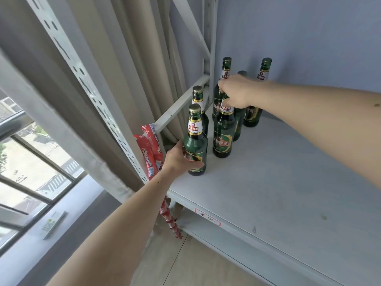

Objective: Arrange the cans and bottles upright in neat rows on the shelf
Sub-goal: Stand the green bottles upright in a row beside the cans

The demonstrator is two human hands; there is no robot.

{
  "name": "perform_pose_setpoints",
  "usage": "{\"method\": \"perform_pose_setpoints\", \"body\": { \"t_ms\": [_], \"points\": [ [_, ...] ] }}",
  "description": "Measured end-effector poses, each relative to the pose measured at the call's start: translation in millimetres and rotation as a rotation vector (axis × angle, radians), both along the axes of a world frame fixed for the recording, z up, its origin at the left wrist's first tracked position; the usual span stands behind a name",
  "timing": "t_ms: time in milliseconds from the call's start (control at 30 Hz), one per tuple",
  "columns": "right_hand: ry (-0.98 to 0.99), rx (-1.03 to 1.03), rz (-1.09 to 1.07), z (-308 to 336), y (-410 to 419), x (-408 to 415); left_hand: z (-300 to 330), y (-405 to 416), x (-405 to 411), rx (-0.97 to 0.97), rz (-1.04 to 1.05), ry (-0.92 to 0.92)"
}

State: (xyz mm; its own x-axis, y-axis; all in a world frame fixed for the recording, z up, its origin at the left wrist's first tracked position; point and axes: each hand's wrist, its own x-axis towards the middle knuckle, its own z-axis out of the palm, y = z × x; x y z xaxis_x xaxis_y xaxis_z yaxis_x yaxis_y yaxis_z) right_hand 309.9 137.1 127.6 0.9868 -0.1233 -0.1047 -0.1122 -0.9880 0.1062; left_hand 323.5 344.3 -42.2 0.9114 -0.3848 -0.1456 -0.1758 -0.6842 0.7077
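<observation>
The left hand [179, 159] grips the front green glass bottle [195, 145] standing on the grey shelf [268, 182]; the right hand [237, 90] clasps the neck of another green glass bottle [224, 133].

Your shelf [288, 182]: pale grey board on a white slotted metal frame, a red-bordered label [207, 217] on its front edge; six green glass bottles stand upright at its left rear, gold-capped where the caps show; nearest you, front bottle [195, 145]; just behind it, second bottle [199, 104]; beside these, middle bottle [224, 135]; farther back, three more, partly hidden.
</observation>
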Motion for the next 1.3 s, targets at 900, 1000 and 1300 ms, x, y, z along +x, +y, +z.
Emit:
{"method": "perform_pose_setpoints", "body": {
  "t_ms": [900, 1000, 1300],
  "points": [
    [-0.053, 0.221, -0.116, 8, -38, -93, 5, -18, -39, -0.147, 0.023, -0.038],
    [-0.039, 0.211, -0.168, 10, -54, -117, 10, -34, -52, -0.123, -0.054, -0.054],
    [-0.059, 0.21, -0.368, 28, -120, -229, 27, -130, -108, -0.116, -0.284, -0.006]
  ]
}}
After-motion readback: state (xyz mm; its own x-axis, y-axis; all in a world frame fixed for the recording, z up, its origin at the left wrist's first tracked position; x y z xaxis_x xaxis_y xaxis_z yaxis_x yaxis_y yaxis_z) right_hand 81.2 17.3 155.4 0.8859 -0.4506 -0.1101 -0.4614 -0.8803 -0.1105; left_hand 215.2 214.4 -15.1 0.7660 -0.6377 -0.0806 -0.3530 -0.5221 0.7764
